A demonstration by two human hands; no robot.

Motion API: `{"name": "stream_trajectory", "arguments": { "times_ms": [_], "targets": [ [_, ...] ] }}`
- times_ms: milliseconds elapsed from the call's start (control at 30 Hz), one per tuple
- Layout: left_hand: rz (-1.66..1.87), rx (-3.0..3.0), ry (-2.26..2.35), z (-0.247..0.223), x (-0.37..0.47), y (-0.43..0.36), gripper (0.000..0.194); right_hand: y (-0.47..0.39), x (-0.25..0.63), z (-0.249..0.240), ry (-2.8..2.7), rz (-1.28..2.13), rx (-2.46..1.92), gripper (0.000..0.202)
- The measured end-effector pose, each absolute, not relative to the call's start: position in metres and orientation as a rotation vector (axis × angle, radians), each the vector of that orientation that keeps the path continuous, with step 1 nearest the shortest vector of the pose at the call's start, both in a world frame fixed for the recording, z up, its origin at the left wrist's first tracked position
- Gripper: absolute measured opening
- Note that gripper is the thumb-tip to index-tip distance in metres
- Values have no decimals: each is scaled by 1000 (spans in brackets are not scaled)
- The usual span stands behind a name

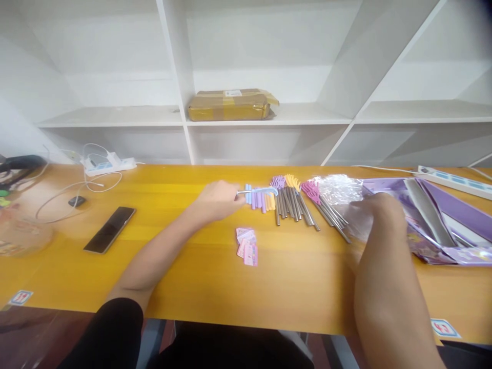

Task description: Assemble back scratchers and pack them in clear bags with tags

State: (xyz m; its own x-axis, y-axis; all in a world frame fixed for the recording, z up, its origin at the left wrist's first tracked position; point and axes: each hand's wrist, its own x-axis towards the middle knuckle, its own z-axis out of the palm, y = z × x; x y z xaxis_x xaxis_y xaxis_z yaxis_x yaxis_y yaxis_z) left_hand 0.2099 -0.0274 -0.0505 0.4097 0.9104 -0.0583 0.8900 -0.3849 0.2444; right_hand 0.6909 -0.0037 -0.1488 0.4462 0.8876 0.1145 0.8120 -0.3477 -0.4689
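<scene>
Over the wooden tabletop [184, 302], the left hand [219, 200] is closed around the thin metal shaft of a light-blue back scratcher [266, 190], whose curved head points right, above or against a row of short blue, purple and yellow tubes [258, 200]; which of the two cannot be told. Just right of the tubes lie metal-shafted scratchers [282, 202] with purple heads [277, 182], yellow heads [292, 182] and magenta heads [311, 191], their shafts fanned toward the near edge. The right hand [378, 207] is blurred beside crumpled clear plastic [338, 188] and an open purple box [467, 255]; whether its fingers grip anything cannot be told. Nearer the person, pink printed cards [249, 253] overlap in a small pile. Well to the left, a dark phone [109, 230] lies near a small black adapter [77, 201].
</scene>
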Motion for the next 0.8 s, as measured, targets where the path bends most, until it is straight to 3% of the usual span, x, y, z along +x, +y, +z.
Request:
{"name": "stream_trajectory", "arguments": {
  "times_ms": [200, 500, 633, 800],
  "targets": [
    [118, 2405, 1589, -48, 210, -27, 29, -15, 692, -137, -1158, 219, -2478, 65],
    [415, 2417, 1399, -65, 197, -20, 52, -42, 664, -60, -1027, 23, -2241, 16],
    [491, 2362, 1262, -70, 197, -13, 38, -68, 602, -18, -1108, 256, -1881, 15],
    [521, 2170, 1037, -73, 215, -26, 53, -78, 526, -3, -1459, 659, -1481, 22]
  ]
}}
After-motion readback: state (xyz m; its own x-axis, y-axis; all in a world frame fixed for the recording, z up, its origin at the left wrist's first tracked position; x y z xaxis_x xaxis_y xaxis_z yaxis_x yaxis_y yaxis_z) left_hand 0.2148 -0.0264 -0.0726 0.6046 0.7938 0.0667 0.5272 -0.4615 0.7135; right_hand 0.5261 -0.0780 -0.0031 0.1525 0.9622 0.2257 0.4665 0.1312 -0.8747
